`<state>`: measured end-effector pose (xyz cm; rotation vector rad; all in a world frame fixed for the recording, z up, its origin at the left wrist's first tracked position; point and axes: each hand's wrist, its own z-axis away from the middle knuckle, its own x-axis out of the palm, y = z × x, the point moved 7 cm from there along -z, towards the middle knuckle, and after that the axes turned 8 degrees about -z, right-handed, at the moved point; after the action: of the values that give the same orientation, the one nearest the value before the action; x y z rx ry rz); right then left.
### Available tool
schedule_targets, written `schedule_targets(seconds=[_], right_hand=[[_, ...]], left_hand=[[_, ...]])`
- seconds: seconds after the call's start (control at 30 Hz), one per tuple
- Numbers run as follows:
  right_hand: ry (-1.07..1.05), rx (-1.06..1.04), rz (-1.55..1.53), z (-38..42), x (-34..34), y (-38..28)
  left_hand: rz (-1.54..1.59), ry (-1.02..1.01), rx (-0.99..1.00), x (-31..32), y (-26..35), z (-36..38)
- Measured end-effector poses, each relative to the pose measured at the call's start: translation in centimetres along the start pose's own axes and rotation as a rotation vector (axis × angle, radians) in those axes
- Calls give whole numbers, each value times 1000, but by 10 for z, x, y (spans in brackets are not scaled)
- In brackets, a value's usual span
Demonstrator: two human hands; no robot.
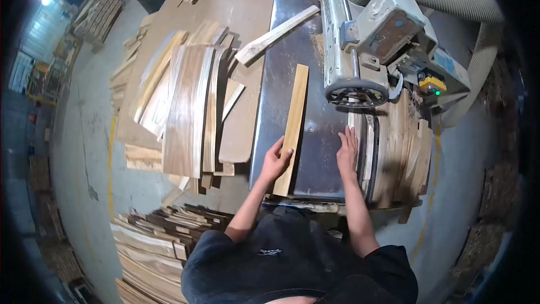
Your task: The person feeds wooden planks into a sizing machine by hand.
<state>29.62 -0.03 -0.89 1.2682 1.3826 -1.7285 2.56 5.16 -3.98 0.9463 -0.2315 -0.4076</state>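
The left hand (275, 161) is gripping a narrow wooden strip (295, 118) between thumb and fingers; the strip is stretching inward from near the metal table's (327, 160) near-left corner. The right hand (347, 152), empty, is extending nearly straight fingers by the right edge. Loose boards (184, 104) are lying beyond the left edge.

One left hand (275, 161), one right hand (347, 153), one narrow strip (296, 115), one far loose board (278, 34), one handwheel (356, 95), one green light (437, 93). Left board pile (186, 101): overlapped, uncountable.
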Motion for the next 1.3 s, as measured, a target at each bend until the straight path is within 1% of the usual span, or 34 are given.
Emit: schedule_targets(seconds=[0.07, 0.1, 0.17, 0.2, 0.23, 0.3, 0.37, 0.4, 0.43, 0.47, 0.5, 0.53, 0.57, 0.6, 0.63, 0.67, 0.7, 0.73, 0.77, 0.8, 0.83, 0.87, 0.9, 0.93, 0.97, 1.0, 1.03, 1.1, 1.13, 1.17, 1.2, 1.23, 1.27, 1.3], right_hand=[[42, -63, -29, -13, -4, -11], [292, -156, -119, -161, 43, -37], [396, -184, -320, -180, 41, -25], [447, -180, -325, -184, 36, -31], [457, -179, -314, -183, 31, -35], [461, -229, -317, -189, 16, -48], [489, -166, -371, -186, 13, -58], [358, 2, -548, -178, 22, -57], [143, 244, -1011, -171, 73, -33], [30, 389, -1242, -149, 98, -31], [-249, 570, -1313, -122, 98, -48], [-411, 656, -1483, -93, 70, -88], [-445, 706, -1478, -72, 72, -91], [-423, 716, -1430, -53, 78, -85], [-363, 722, -1408, -34, 82, -78], [-319, 709, -1298, -15, 85, -67], [-354, 760, -1175, 6, 93, -54], [-397, 674, -1205, 22, 96, -50], [-479, 433, -914, 38, 110, -31], [-587, 508, -870, 51, 100, -33], [-697, 582, -829, 62, 87, -45], [-699, 585, -831, 69, 88, -45], [-736, 661, -832, 77, 94, -40], [-770, 737, -830, 84, 98, -35], [-765, 741, -829, 86, 103, -33], [-620, 684, -756, 79, 104, -32], [-483, 625, -683, 75, 103, -34], [-406, 641, -749, 66, 116, -37], [-409, 588, -762, 64, 138, -29], [-426, 614, -793, 61, 132, -36], [-436, 709, -757, 60, 120, -43], [-322, 612, -947, 65, 134, -37], [-248, 642, -954, 64, 123, -40], [-114, 625, -963, 65, 108, -42]], left_hand=[[183, -85, -25, -2, 7, -6], [55, -49, 223, -66, 77, -133], [-31, -202, 271, -57, 83, -141], [-115, -245, 259, -54, 88, -140], [-112, -257, 268, -46, 86, -143], [152, -250, 312, -29, 87, -151], [100, -287, 290, -15, 97, -155], [148, -266, 292, -9, 102, -159], [199, -246, 288, -3, 107, -163], [202, -259, 293, -1, 113, -171], [127, -282, 309, 0, 120, -180], [57, -305, 322, 1, 126, -188], [-200, -159, 394, -10, 124, -212], [-321, -85, 545, -25, 149, -219], [-382, -41, 408, -45, 162, -239], [-359, 166, 671, -68, 196, -253], [-501, 273, 835, -93, 241, -259], [-513, 494, 1078, -118, 266, -286], [-608, 561, 1076, -148, 281, -324], [-887, 746, 901, -178, 288, -368], [-1056, 710, 589, -203, 300, -397], [-1139, 835, 546, -220, 300, -410], [-1216, 961, 505, -230, 297, -418], [-1213, 959, 510, -231, 294, -417], [-1305, 907, 536, -225, 288, -417], [-1399, 851, 558, -217, 281, -414], [-1404, 846, 554, -206, 275, -404], [-1343, 693, 485, -177, 253, -386], [-1281, 707, 506, -167, 238, -370], [-1220, 723, 521, -158, 219, -352], [-1240, 796, 573, -144, 209, -316], [-1262, 865, 625, -136, 200, -274], [-1152, 741, 563, -143, 180, -254], [-1033, 623, 502, -147, 162, -236]])
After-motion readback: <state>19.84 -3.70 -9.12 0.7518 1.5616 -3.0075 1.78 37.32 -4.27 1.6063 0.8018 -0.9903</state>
